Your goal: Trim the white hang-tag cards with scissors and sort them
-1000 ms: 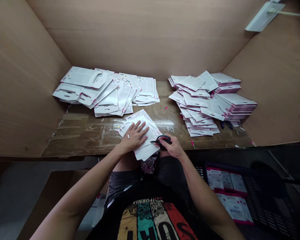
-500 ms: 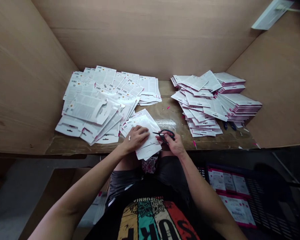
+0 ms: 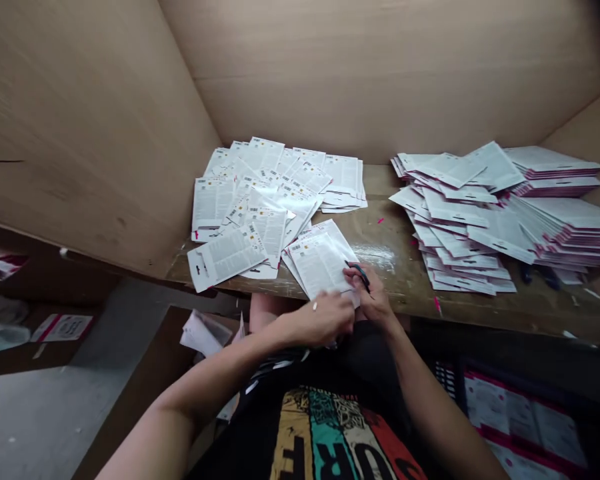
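Observation:
Black-handled scissors are in my right hand, by the right side of a small stack of white printed packets. This stack lies at the table's front edge, its lower end partly hidden by my hands. My left hand is closed, fingers curled at the stack's lower edge near my right hand. What its fingers hold, if anything, is hidden. A loose pile of similar white packets spreads to the left, one packet at its front showing a hang-hole flap.
Stacked pink-edged packets stand at the right. Cardboard walls enclose the table on its back and sides. Below the left edge, packets stick up from a cardboard box. More packets lie in a dark crate at lower right.
The view has turned left. Several packets at the front of the left pile are gone, and packets now stick up from the box below. My left hand has moved down from the stack's top.

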The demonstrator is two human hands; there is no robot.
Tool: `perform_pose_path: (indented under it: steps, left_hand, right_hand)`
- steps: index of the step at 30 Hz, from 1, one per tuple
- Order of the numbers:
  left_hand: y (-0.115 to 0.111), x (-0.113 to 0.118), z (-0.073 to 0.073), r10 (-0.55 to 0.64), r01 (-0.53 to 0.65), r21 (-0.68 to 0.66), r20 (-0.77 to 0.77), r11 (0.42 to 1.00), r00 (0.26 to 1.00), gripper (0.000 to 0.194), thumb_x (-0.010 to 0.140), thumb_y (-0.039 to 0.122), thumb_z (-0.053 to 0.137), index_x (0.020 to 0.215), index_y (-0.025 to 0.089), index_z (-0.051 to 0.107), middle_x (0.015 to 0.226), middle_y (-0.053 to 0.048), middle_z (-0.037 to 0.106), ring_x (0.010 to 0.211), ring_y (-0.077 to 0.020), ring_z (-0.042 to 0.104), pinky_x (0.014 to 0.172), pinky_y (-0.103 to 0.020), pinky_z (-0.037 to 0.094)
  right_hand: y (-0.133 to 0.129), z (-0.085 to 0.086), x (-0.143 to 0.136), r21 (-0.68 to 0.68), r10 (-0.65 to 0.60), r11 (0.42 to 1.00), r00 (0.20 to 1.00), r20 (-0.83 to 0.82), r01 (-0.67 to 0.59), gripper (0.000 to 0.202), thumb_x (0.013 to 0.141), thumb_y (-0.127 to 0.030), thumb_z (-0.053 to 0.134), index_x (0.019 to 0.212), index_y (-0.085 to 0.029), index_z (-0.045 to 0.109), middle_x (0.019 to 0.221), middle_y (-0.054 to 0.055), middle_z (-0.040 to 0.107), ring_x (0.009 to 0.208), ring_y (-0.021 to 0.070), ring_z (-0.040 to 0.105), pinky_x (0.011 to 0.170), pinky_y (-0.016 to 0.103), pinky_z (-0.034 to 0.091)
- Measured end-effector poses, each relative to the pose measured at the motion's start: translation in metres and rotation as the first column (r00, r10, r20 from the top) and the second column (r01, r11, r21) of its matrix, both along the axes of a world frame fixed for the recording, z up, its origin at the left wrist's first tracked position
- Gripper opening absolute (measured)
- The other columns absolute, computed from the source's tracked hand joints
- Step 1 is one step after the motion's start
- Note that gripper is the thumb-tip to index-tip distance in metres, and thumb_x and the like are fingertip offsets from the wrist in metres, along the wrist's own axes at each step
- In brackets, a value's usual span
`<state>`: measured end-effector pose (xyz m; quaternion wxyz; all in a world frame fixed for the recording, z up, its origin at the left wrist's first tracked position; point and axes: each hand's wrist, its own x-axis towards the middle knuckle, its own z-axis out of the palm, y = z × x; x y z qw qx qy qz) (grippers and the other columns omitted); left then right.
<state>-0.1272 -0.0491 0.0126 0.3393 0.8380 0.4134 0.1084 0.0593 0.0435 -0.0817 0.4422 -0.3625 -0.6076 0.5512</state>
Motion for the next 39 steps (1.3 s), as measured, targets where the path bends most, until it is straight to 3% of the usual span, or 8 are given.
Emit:
perform_pose_path:
  steps: [3,5,9,13,19,25,34,39]
  left_hand:
    - [-0.042,-0.011,0.006,-0.186,0.291,-0.305,0.331,0.907,0.925,0.01,0.099,0.04,0.074,0.104,0.033,0.079,0.097,-0.002,0.08,0.089,-0.0237,0.075,0.082,-0.035,0.061]
    - [-0.052,-0.017,-0.009,0.103,-0.041,-0.22,0.277,0.975,0.955,0.025,0.101,0.046,0.072,0.122,0.033,0.076,0.117,-0.006,0.08,0.109,-0.0276,0.076,0.099,-0.04,0.06]
    - [-0.033,-0.019,-0.056,0.527,-0.538,0.239,0.113,0.808,0.842,0.068,0.085,0.053,0.088,0.14,0.022,0.064,0.168,-0.022,0.047,0.164,-0.0464,0.031,0.13,-0.069,0.029]
    - [-0.019,-0.029,-0.073,0.469,-0.473,0.321,0.095,0.82,0.878,0.049,0.084,0.049,0.09,0.119,0.022,0.068,0.162,-0.02,0.054,0.165,-0.0464,0.026,0.132,-0.071,0.027]
    - [-0.015,-0.046,-0.068,0.434,-0.457,0.324,0.143,0.829,0.889,0.023,0.097,0.044,0.076,0.107,0.023,0.072,0.148,-0.014,0.067,0.158,-0.0404,0.041,0.13,-0.065,0.036]
    - [-0.007,-0.039,-0.079,0.469,-0.474,0.387,0.115,0.791,0.876,0.031,0.107,0.027,0.059,0.135,0.029,0.072,0.137,-0.01,0.072,0.154,-0.0357,0.046,0.129,-0.064,0.039]
    - [-0.02,-0.065,-0.1,0.38,-0.422,0.498,0.188,0.758,0.905,0.044,0.106,0.022,0.056,0.146,0.034,0.069,0.141,-0.008,0.074,0.151,-0.0362,0.053,0.126,-0.063,0.044]
    - [0.0,-0.051,-0.095,0.38,-0.51,0.519,0.343,0.686,0.859,0.039,0.107,0.03,0.055,0.143,0.035,0.071,0.139,-0.007,0.076,0.145,-0.0333,0.06,0.127,-0.06,0.044]
  right_hand:
    - [0.001,0.001,-0.006,-0.083,-0.016,0.997,0.998,-0.064,0.01,0.044,0.096,-0.065,0.074,0.116,-0.026,0.077,0.138,0.009,0.067,0.123,0.0267,0.071,0.117,0.053,0.058]
    - [0.003,0.004,-0.009,-0.164,-0.043,0.986,0.993,-0.112,0.025,0.046,0.093,-0.067,0.077,0.114,-0.027,0.075,0.138,0.008,0.068,0.12,0.0261,0.074,0.115,0.053,0.059]
    - [0.0,0.017,-0.002,-0.232,-0.073,0.972,0.988,-0.139,0.04,0.048,0.091,-0.07,0.077,0.11,-0.026,0.075,0.14,0.009,0.068,0.112,0.0276,0.077,0.104,0.053,0.066]
    - [-0.01,0.03,0.024,0.146,-0.005,0.989,0.989,0.145,-0.016,0.034,0.099,-0.059,0.072,0.105,-0.026,0.077,0.144,0.013,0.066,0.127,0.0339,0.068,0.112,0.058,0.058]
    - [-0.015,0.026,0.038,0.412,0.127,0.813,0.816,0.565,-0.412,0.031,0.092,-0.055,0.082,0.096,-0.026,0.075,0.138,0.014,0.069,0.125,0.0375,0.063,0.111,0.059,0.054]
    - [-0.016,0.015,0.009,0.472,-0.221,0.868,0.729,0.647,-0.156,0.032,0.103,-0.053,0.067,0.104,-0.021,0.071,0.133,0.019,0.063,0.123,0.039,0.06,0.108,0.057,0.053]
    - [-0.019,0.037,-0.002,0.348,-0.279,0.936,0.72,0.635,0.056,0.026,0.096,-0.043,0.074,0.107,-0.019,0.074,0.12,0.017,0.064,0.108,0.0352,0.067,0.103,0.055,0.056]
    - [-0.008,0.046,-0.012,0.046,-0.202,0.979,0.914,0.351,0.198,0.024,0.089,-0.044,0.078,0.091,-0.021,0.069,0.09,0.003,0.068,0.083,0.0225,0.068,0.079,0.038,0.062]
